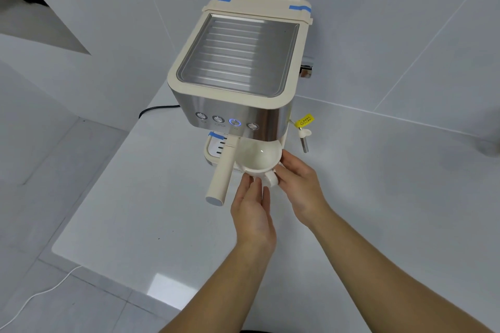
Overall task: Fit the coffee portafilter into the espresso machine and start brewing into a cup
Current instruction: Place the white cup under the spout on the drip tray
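Note:
A cream and steel espresso machine [238, 62] stands on a white counter [135, 197]. Its third button [234, 122] glows blue. The portafilter's cream handle [220, 173] sticks out from under the machine's front toward me, left of the cup. A white cup [257, 155] sits under the brew head, over the drip tray [213, 149]. My left hand [253, 211] touches the cup's near rim from below with its fingertips. My right hand [299, 184] grips the cup's right side and its handle [270, 178].
A steam wand [304, 140] with a yellow tag [304, 120] hangs at the machine's right. A black power cord [154, 109] runs off to the left behind it. A white cable [35, 297] lies on the floor at lower left. Tiled walls stand behind.

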